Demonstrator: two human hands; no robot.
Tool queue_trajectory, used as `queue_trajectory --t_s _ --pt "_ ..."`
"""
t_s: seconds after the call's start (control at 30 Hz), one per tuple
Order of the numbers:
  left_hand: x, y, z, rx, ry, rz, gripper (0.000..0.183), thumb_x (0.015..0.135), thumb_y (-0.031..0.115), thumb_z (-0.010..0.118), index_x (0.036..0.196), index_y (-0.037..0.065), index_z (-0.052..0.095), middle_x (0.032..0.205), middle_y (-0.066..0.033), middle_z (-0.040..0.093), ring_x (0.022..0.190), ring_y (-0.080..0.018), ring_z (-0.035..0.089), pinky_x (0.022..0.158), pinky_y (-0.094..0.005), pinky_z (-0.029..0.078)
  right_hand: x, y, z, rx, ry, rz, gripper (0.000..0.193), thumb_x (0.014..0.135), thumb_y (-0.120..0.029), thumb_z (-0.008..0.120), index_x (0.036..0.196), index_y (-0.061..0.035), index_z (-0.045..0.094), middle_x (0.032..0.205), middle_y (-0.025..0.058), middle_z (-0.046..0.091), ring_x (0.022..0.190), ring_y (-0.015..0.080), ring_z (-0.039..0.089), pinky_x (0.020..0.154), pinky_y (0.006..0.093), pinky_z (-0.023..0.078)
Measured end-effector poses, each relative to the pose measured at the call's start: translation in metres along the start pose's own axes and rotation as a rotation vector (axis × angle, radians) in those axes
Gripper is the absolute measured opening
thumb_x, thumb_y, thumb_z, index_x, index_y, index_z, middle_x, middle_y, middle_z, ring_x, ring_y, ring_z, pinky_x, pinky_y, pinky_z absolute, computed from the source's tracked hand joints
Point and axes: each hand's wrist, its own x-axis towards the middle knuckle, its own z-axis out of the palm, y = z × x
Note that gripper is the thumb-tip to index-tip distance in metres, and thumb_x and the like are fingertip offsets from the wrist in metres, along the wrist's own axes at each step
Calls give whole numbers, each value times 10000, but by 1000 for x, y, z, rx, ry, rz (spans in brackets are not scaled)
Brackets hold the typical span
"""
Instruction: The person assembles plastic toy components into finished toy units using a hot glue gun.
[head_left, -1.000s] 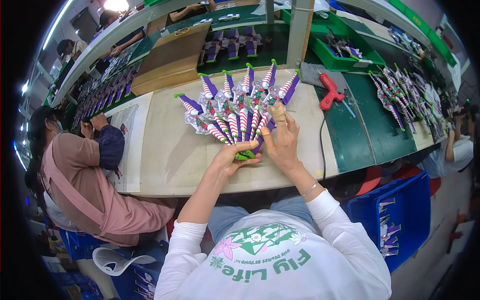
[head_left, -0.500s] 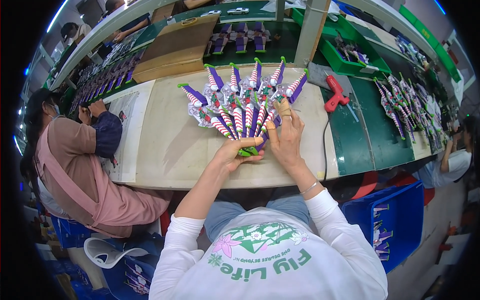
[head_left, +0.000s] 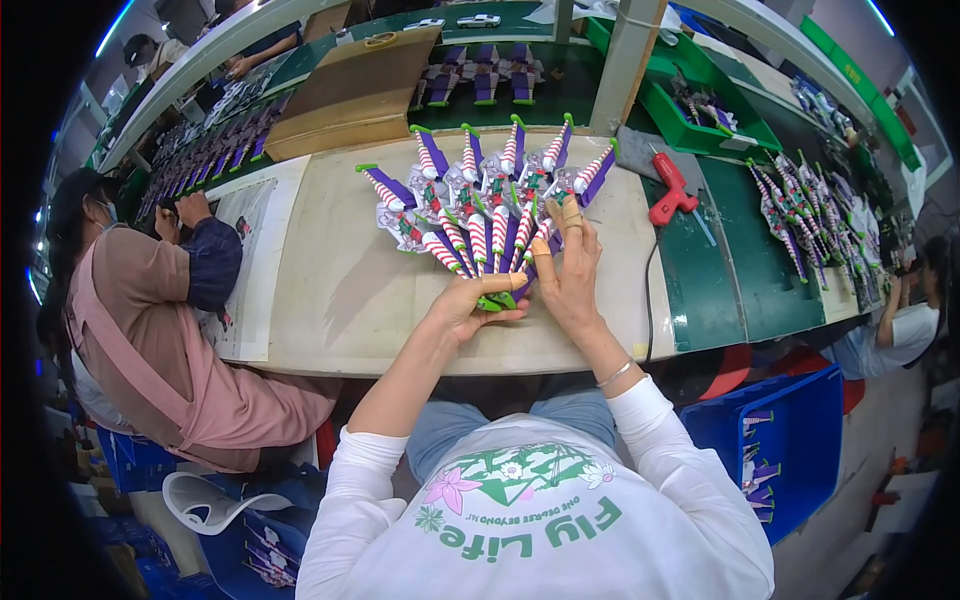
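Observation:
A fan of several toy spacecraft (head_left: 497, 226), with red-and-white striped cones, purple wings, clear plastic parts and green tips, is spread above the pale work board. My left hand (head_left: 470, 308) is closed round their gathered near ends, its thumb, in a tan finger cover, lying across them. At the fan's right side is my right hand (head_left: 573, 275), its fingers stretched out and apart. Two of its covered fingers touch the rightmost toy, and the fingertips partly hide that toy's middle.
A red glue gun (head_left: 672, 190) lies right of the board, its cord running to the front edge. More toys lie in a pile (head_left: 815, 215), a green tray (head_left: 690, 100) and a blue bin (head_left: 800, 440). A brown box (head_left: 350, 95) stands behind. A co-worker (head_left: 150, 310) sits at left.
My hands and the fan of toys stay almost in place. At left, the co-worker's hands have shifted slightly.

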Motion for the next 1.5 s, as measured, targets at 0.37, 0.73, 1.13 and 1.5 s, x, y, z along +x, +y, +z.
queue_trajectory --t_s 0.37,0.73,1.13,1.5 --pt "0 1 1 11 -2 -9 311 816 145 742 1072 -1 641 983 -158 692 802 -261 697 695 -357 606 0 -3 -3 -7 29 -22 522 906 -185 603 1337 61 444 1275 180 567 1249 340 410 1032 448 280" --pt "0 0 0 -22 -17 -2 322 810 128 748 1082 -1 634 984 -149 692 802 -271 701 703 -374 609 -2 -3 0 -18 -6 -1 489 903 -170 601 1309 64 462 1279 190 555 1262 337 401 1031 455 281" --pt "-2 1 6 38 1 20 243 830 84 709 1047 -3 641 923 -125 688 773 -267 698 674 -405 619 5 -18 -5 -187 -125 -96 481 884 -93 548 1288 137 426 1204 247 553 1202 351 461 1012 480 281" --pt "-2 -3 8 11 14 41 265 798 78 734 1036 11 638 897 -123 682 732 -253 690 654 -391 618 5 -31 -12 94 -103 194 476 835 -87 586 1285 41 497 1251 201 541 1207 339 437 1032 465 275"
